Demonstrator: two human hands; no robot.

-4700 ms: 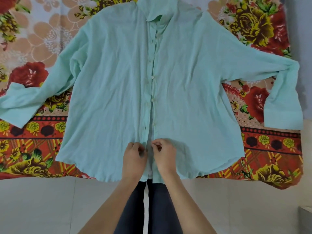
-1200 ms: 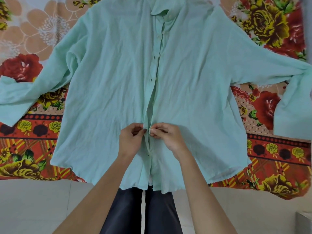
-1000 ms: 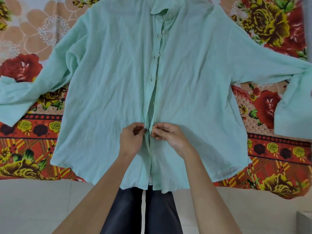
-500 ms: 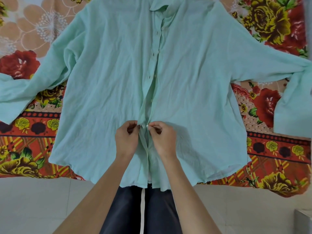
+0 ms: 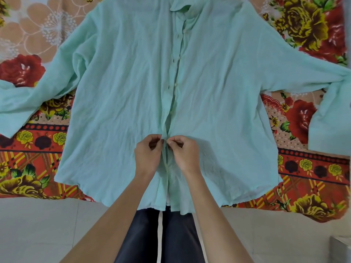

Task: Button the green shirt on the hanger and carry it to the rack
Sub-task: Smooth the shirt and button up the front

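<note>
Down at the near middle, the left hand (image 5: 147, 154) reaches in on a bare forearm from the near left. Its back is turned up, its fingers are curled, and its thumb and forefinger pinch the left front edge of a pale mint-green long-sleeved shirt (image 5: 123, 92). Just beside it, fingertips almost meeting, the right hand (image 5: 185, 155) comes up from the near right in the same curl and pinches the right front edge. Both hands are clamped on cloth at one spot, low on the front opening. Whether a button sits between the fingertips cannot be told.

The shirt lies spread flat, front up, on a red, orange and yellow flower-printed bedspread (image 5: 28, 141). Its collar (image 5: 180, 6) is at the far side and its hem hangs just over the near edge. Its left sleeve (image 5: 19, 109) stretches out to the left edge of view. Farther than the hands, small pale round buttons (image 5: 175, 84) run up the opening beside dark buttonholes, not through them. The right sleeve (image 5: 330, 126) reaches right, then bends toward the near side.

Under the hem stand the person's dark trousers (image 5: 144, 234), with pale floor tiles (image 5: 38, 224) on either side.
</note>
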